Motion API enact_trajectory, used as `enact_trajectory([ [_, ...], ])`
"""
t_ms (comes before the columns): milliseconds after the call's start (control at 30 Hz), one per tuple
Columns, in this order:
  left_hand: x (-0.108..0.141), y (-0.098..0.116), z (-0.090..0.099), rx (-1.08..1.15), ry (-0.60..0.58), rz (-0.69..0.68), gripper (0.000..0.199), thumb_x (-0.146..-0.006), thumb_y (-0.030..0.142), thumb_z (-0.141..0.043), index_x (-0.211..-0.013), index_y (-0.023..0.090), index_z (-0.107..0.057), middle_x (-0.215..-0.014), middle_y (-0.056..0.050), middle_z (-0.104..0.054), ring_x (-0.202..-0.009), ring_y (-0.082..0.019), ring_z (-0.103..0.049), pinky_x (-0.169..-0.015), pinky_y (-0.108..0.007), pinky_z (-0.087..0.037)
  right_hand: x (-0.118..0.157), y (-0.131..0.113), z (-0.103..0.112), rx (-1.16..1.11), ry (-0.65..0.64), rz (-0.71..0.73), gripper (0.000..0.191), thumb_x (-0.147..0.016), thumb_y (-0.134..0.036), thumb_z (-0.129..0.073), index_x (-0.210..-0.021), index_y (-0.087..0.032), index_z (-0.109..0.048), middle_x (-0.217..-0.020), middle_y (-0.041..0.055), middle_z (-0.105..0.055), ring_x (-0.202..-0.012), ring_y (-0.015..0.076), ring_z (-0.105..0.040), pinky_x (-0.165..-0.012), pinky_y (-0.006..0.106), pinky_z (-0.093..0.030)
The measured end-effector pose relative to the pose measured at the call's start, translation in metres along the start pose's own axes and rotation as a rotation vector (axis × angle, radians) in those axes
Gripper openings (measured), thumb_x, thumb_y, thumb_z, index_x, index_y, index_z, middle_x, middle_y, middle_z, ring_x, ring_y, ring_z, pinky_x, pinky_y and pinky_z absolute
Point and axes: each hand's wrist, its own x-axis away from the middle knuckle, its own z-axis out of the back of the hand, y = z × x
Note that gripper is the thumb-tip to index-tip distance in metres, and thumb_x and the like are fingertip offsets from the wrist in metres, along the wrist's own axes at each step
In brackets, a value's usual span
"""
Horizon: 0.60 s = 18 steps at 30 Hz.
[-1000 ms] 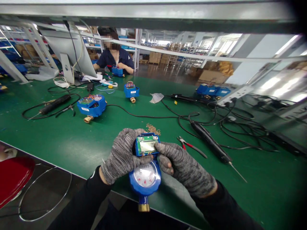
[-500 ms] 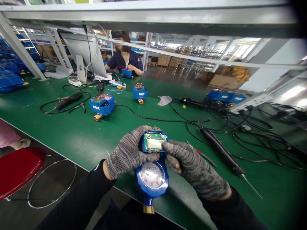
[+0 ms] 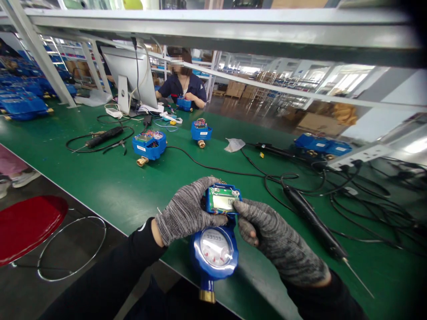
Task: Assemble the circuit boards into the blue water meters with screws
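Note:
A blue water meter [image 3: 214, 249] with a round dial and brass end is at the table's front edge. On its upper part, an open blue housing holds a green circuit board [image 3: 218, 192] with a display [image 3: 222, 202] showing digits at its right. My left hand [image 3: 187, 211], in a grey knit glove, is closed around the housing's left side, thumb along its lower edge. My right hand [image 3: 267, 226], gloved with bare fingertips, is closed at the housing's right edge. One finger touches beside the display; the others curl below, and their contact is partly hidden.
Open blue meters [image 3: 150, 146] stand farther back. A black electric screwdriver [image 3: 313, 222] and tangled cables lie at right, by a power strip [image 3: 358, 158]. Behind a monitor [image 3: 130, 80], a co-worker [image 3: 183, 86] handles another meter. A shelf beam [image 3: 213, 31] crosses above; a red stool [image 3: 31, 226] stands left.
Digits have appeared on the display, which looked blank before. My view has shifted slightly, so the scene sits farther right. Both hands keep nearly the same hold on the water meter.

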Motion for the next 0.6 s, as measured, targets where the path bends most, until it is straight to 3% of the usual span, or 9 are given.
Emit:
enact_trajectory([
  [167, -0.001, 0.002, -0.002, -0.076, 0.000, 0.025, 0.072, -0.063, 0.041, -0.088, -0.125, 0.022, -0.058, -0.123, -0.007, -0.069, -0.108, -0.026, -0.068, -0.098, -0.043, -0.055, -0.001, 0.002, 0.004, 0.025, -0.007, -0.015, 0.023, -0.083, -0.043, -0.075, -0.071, -0.025, -0.068, -0.061, 0.0029, -0.059, -0.059, 0.0210, -0.055, -0.060, 0.036, -0.047],
  [300, -0.001, 0.002, -0.004, -0.194, 0.001, -0.041, 0.069, -0.065, 0.045, -0.085, -0.125, 0.023, -0.059, -0.117, -0.006, -0.073, -0.102, -0.025, -0.071, -0.094, -0.042, -0.058, 0.004, 0.005, 0.005, 0.046, 0.006, 0.002, 0.022, -0.084, -0.042, -0.074, -0.072, -0.025, -0.069, -0.061, 0.0021, -0.059, -0.060, 0.0206, -0.055, -0.066, 0.037, -0.050],
  [467, 0.006, -0.010, -0.008, -0.269, 0.080, -0.103, 0.061, -0.067, 0.044, -0.083, -0.119, 0.020, -0.063, -0.109, -0.009, -0.076, -0.096, -0.027, -0.074, -0.086, -0.041, -0.061, 0.011, 0.006, -0.006, 0.008, 0.026, -0.026, 0.019, -0.082, -0.042, -0.076, -0.083, -0.024, -0.070, -0.064, 0.0005, -0.059, -0.058, 0.0182, -0.053, -0.061, 0.035, -0.049],
  [600, 0.011, -0.018, -0.009, -0.254, 0.091, -0.117, 0.058, -0.069, 0.038, -0.082, -0.119, 0.016, -0.063, -0.110, -0.012, -0.075, -0.099, -0.028, -0.073, -0.089, -0.043, -0.061, 0.007, -0.008, -0.021, -0.076, -0.008, -0.116, 0.040, -0.091, -0.051, -0.063, -0.064, -0.023, -0.060, -0.053, -0.0015, -0.050, -0.049, 0.0146, -0.045, -0.055, 0.032, -0.045],
])
